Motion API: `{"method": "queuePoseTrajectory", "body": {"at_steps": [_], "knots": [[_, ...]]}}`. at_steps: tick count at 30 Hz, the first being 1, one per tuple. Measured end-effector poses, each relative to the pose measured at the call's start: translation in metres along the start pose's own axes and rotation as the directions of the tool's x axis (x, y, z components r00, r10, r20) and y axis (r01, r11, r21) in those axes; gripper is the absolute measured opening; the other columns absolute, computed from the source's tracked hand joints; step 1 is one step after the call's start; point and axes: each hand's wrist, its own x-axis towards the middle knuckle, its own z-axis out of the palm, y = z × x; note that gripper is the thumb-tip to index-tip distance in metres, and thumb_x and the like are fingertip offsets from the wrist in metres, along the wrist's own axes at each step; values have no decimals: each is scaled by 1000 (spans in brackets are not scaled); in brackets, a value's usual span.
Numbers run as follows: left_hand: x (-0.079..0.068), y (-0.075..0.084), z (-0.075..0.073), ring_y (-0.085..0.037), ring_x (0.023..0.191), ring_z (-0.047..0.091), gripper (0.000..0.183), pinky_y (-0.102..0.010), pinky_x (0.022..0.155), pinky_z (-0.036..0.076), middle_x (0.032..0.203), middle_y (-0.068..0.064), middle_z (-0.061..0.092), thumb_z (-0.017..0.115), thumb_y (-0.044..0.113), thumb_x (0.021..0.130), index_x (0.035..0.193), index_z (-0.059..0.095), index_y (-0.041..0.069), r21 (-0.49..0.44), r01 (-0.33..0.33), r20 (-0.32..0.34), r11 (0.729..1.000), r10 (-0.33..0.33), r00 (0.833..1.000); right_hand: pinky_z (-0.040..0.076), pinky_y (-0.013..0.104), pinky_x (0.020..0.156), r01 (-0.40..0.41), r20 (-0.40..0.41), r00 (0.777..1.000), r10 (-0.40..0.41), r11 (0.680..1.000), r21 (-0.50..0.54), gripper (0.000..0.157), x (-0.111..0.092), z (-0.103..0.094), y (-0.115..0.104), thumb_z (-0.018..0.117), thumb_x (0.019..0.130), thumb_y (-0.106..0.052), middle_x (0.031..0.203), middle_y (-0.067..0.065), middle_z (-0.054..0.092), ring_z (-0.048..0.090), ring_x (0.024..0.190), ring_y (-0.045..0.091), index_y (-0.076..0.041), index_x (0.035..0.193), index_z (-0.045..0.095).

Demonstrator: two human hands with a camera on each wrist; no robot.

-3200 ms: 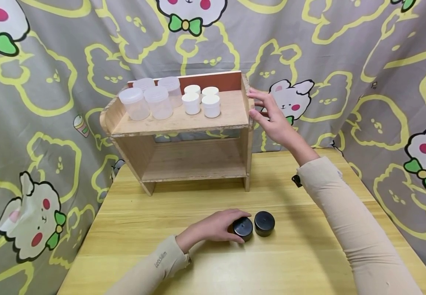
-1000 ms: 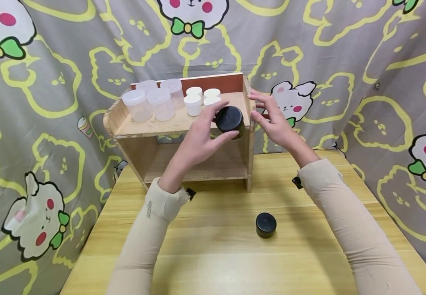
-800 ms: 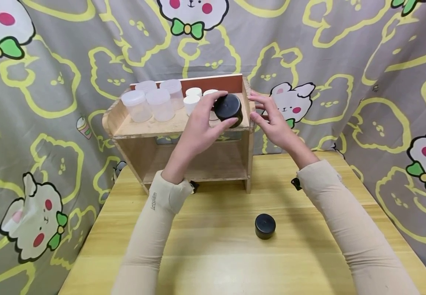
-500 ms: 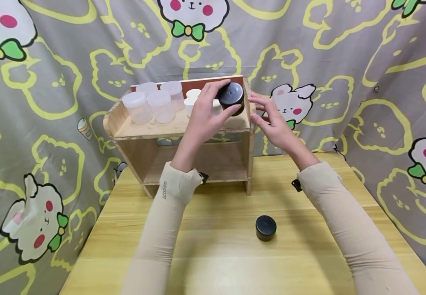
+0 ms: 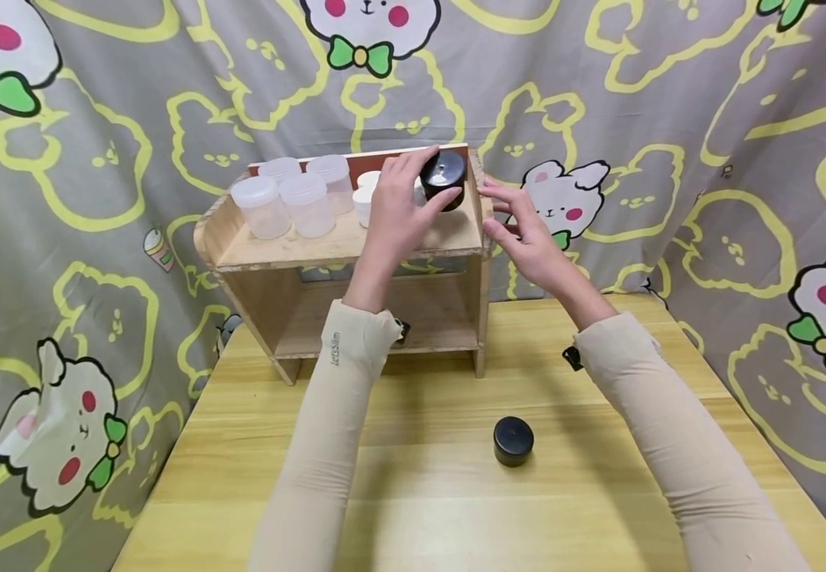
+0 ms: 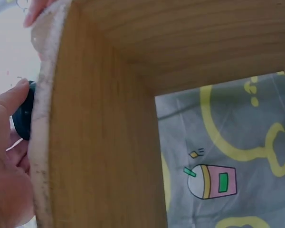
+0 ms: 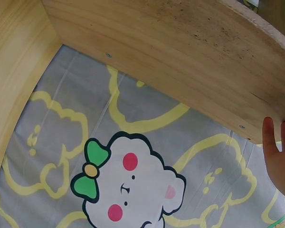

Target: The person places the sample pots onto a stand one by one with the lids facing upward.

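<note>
My left hand (image 5: pixel 400 208) holds a black-lidded jar (image 5: pixel 445 176) between thumb and fingers, at the right end of the wooden shelf's (image 5: pixel 341 248) top board. Whether the jar's base touches the board cannot be told. Against the shelf's right side panel rest the fingers of my right hand (image 5: pixel 527 236); in the right wrist view two fingertips (image 7: pixel 269 124) touch the panel. Small white jars (image 5: pixel 364 203) stand just left of the held jar, partly hidden by my left hand. A second black jar (image 5: pixel 513 442) stands on the table.
Several translucent lidded jars (image 5: pixel 307 206) are grouped at the left of the top board. Below is a lower shelf board (image 5: pixel 377 318). The wooden table (image 5: pixel 241 477) spreads in front, and a patterned curtain (image 5: pixel 627 95) hangs behind and at both sides.
My left hand has gripped one black jar, lifted it from the table and carried it up and back over the top board's right end. My right hand stays at the side panel.
</note>
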Motion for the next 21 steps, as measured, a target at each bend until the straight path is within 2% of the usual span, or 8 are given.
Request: {"method": "queuePoseTrajectory", "body": {"at_steps": [2,9,12,16,21], "knots": [[2,-3,2,-27,126,54,63,-35,110,42,142,-9,64,79,39,92,144,60,9,15,9,6,1000,-9,1000,40,65,110,3,-1,1000,-3,1000,1,46,0,0,0,49,108,-9,169,10,26,43,141,43,-7,153,38],[7,-11,7,-30,126,56,64,-38,111,41,142,-11,64,78,40,93,145,59,8,61,24,41,998,-27,999,42,62,110,20,-11,1000,-20,1000,6,48,5,-2,30,53,107,-7,169,1,28,44,141,37,-14,153,42],[9,-13,8,-30,126,56,65,-40,111,42,142,-11,64,78,41,93,145,60,7,77,35,58,996,-39,998,42,61,109,28,-12,1000,-28,1000,6,48,5,-2,31,53,106,-6,168,0,29,45,140,36,-15,153,42],[10,-13,8,-29,126,57,64,-40,111,42,142,-11,65,77,41,93,145,60,7,96,49,87,994,-58,995,41,62,109,25,-12,1000,-25,1000,-4,47,4,-1,26,51,107,-4,169,5,27,44,140,39,-11,153,41],[9,-12,8,-29,126,57,64,-42,111,42,141,-10,65,76,42,94,146,59,9,135,56,121,989,-73,990,41,64,109,21,-2,1000,-21,1000,-9,45,0,1,4,49,108,-4,168,15,26,43,140,43,-2,151,38]]}}
